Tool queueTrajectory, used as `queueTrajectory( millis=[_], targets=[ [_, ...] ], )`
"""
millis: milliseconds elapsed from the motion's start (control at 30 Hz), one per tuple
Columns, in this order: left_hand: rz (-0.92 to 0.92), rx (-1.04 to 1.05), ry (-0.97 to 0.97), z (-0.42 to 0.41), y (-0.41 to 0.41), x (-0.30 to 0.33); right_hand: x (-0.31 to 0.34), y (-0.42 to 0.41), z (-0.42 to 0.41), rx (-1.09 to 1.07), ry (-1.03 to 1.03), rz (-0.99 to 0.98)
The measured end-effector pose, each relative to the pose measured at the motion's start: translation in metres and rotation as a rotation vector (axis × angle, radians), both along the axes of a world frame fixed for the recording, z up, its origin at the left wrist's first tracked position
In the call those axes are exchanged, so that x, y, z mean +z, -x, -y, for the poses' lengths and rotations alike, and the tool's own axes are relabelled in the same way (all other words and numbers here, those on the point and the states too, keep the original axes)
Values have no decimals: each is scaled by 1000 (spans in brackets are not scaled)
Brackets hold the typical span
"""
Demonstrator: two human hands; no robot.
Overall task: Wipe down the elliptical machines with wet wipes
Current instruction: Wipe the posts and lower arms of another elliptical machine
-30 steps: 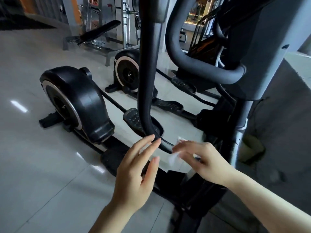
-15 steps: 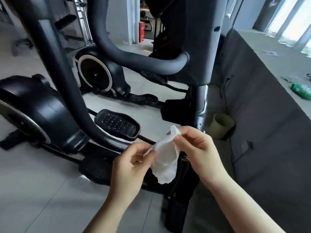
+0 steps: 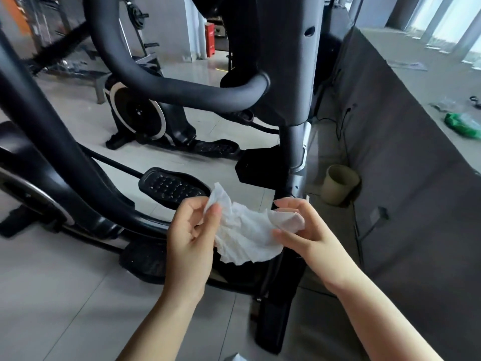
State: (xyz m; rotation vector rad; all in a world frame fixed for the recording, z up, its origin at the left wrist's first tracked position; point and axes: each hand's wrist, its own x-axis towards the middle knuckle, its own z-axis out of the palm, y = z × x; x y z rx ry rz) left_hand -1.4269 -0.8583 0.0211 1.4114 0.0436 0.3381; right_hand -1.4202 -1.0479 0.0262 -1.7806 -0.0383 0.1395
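Observation:
A crumpled white wet wipe (image 3: 244, 238) hangs stretched between my two hands in front of the black elliptical machine (image 3: 283, 74). My left hand (image 3: 190, 238) pinches its upper left corner. My right hand (image 3: 307, 230) pinches its right end between thumb and fingers. Behind the wipe are the machine's studded pedal (image 3: 171, 187), its curved fixed handlebar (image 3: 182, 92) and its upright post (image 3: 294, 152). A long swing arm (image 3: 46, 131) crosses the left side. The machine's lower frame is partly hidden by my hands.
A second elliptical (image 3: 140, 118) stands behind on the tiled floor. A low grey wall (image 3: 406, 165) runs along the right, with a tan bin (image 3: 338, 183) at its foot and a green bag (image 3: 463, 126) on top. Weight racks stand far left.
My left hand came off the swing arm and took the wipe's left corner. Both hands have pulled the bunched wipe open between them. The view swung right.

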Motion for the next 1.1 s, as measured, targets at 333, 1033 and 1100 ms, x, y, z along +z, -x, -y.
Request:
queueTrajectory(
  millis=[333, 1033, 1100],
  targets=[
    [105, 24, -88, 5, -23, 9, 10, -34, -14, -39, 184, 135],
    [164, -228, -521, 128, -57, -18, 8, -75, 116, 184, -398, 17],
    [10, -267, -388, 167, -65, -15, 4, -87, 149, 222, -339, 80]
  ],
)
